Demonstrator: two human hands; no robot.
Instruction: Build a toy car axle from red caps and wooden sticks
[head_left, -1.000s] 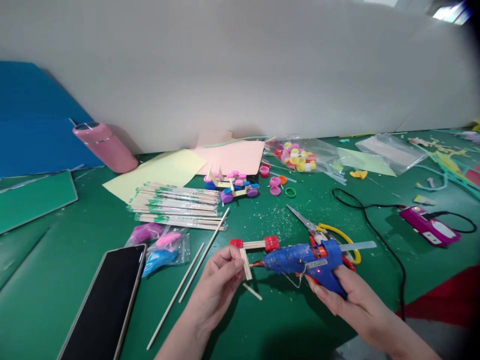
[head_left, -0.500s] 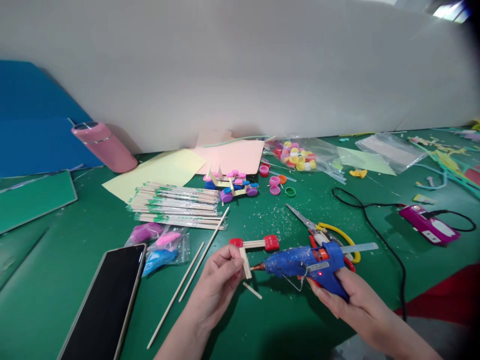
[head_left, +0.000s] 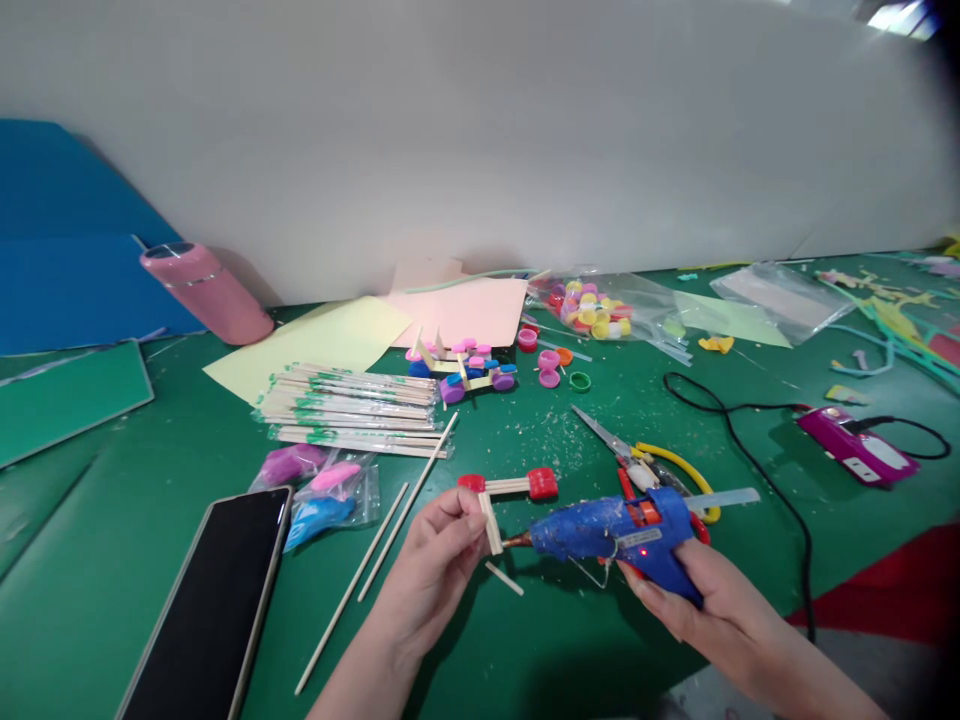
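Between thumb and fingers, my left hand [head_left: 444, 548] pinches a small bundle of short wooden sticks [head_left: 491, 524]. My right hand [head_left: 709, 600] is wrapped round the handle of a blue hot glue gun [head_left: 600, 532], whose small red light is lit and whose rear holds a clear glue stick [head_left: 724, 499]. The nozzle points left, right at the lower end of the bundle; whether it touches, I cannot tell. Just behind lies a stick piece with red ends [head_left: 508, 487]. A loose short stick [head_left: 504, 578] rests on the table below.
Left of my hands are two long sticks [head_left: 409, 510], a phone [head_left: 206, 600] and wrapped chopsticks [head_left: 356, 410]. Scissors [head_left: 611, 440] lie behind the glue gun. A black cord [head_left: 780, 515] runs to a purple box [head_left: 855, 447]. Small colourful models [head_left: 465, 375] and a bag of caps [head_left: 589, 308] are farther back.
The glue gun has shifted very slightly to the right. My left hand and the stick bundle stay almost where they were.
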